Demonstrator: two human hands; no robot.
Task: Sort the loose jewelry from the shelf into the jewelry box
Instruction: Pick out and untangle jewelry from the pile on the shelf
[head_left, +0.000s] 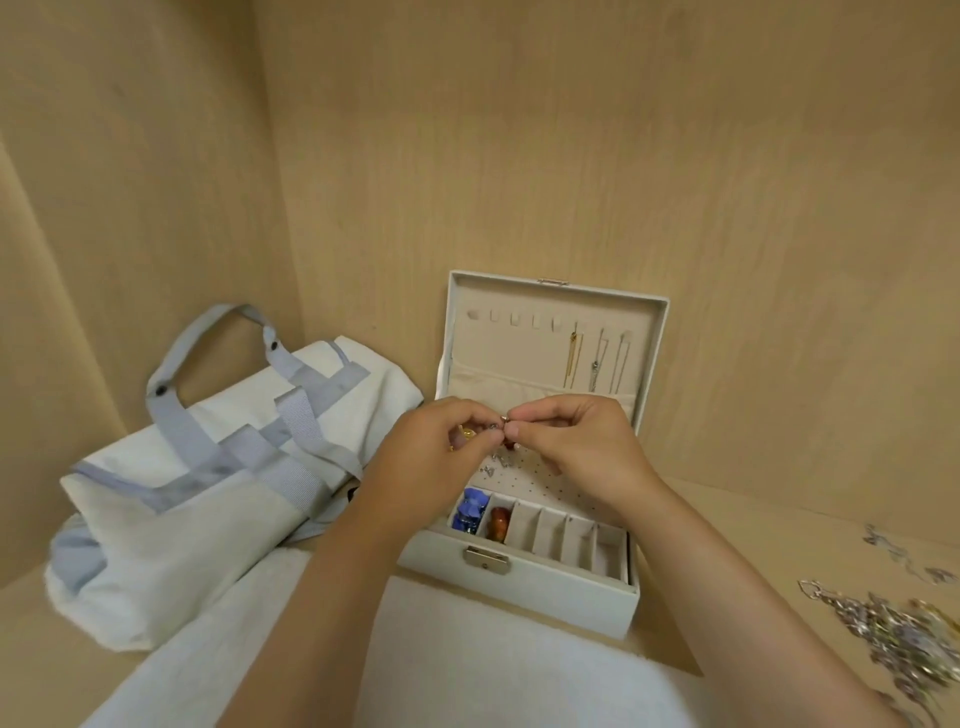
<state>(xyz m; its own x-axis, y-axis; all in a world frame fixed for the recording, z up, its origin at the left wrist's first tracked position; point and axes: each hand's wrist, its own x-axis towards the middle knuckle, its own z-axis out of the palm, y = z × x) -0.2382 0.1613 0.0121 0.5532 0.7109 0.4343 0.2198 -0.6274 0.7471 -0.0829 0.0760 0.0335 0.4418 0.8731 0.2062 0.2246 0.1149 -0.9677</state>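
Observation:
An open pale grey jewelry box (524, 587) stands on the wooden shelf, lid upright with three chains (597, 361) hanging inside it. Over its perforated earring panel (540, 475), my left hand (431, 457) and my right hand (576, 441) meet, both pinching a small silver earring (500, 423) between their fingertips. Gold-coloured pieces show under my left fingers. A blue piece (470, 512) and an amber piece (498, 522) lie in the front-left compartments; the other front slots hold nothing. A few studs sit on the panel.
A pile of loose silver and gold jewelry (893, 623) lies on the shelf at the right. A white and grey-blue tote bag (218, 467) rests at the left. White cloth (467, 665) lies in front of the box. Wooden walls enclose the back and left.

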